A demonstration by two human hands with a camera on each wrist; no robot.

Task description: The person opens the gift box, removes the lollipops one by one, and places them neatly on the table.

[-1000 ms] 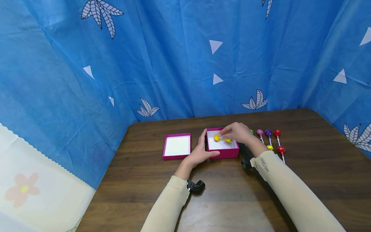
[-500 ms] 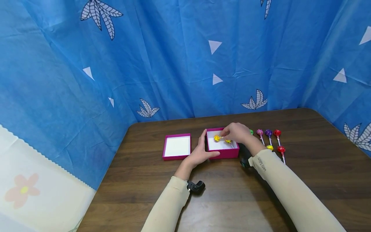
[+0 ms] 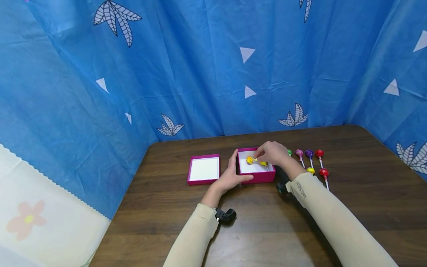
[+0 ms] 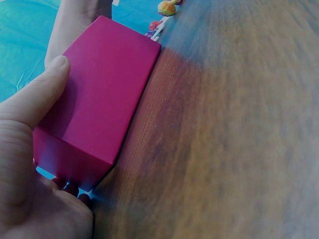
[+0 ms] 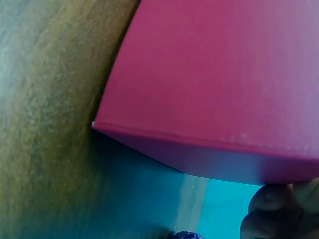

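An open magenta box [image 3: 258,178] with a white inside stands on the table. My left hand [image 3: 229,177] grips its left front corner, thumb on the front wall, as the left wrist view shows up close. My right hand [image 3: 274,152] reaches over the box's right side and pinches the stick of a yellow lollipop [image 3: 249,160] inside it. A second yellow lollipop [image 3: 263,163] lies beside it, partly under the fingers. In the right wrist view, the box wall [image 5: 214,74] hides the lollipops, and only some curled fingers [image 5: 269,214] show.
Left of the box lies its shallow magenta lid [image 3: 204,168], white inside facing up. Several lollipops lie to the right, among them pink [image 3: 299,152], purple [image 3: 309,153], red [image 3: 319,152] and yellow [image 3: 310,170] ones; my right forearm covers part of that group. A blue curtain [image 3: 213,74] hangs behind the table.
My right fingertips have dipped slightly onto the yellow lollipop's stick inside the box. The left hand, box and lid have stayed put.
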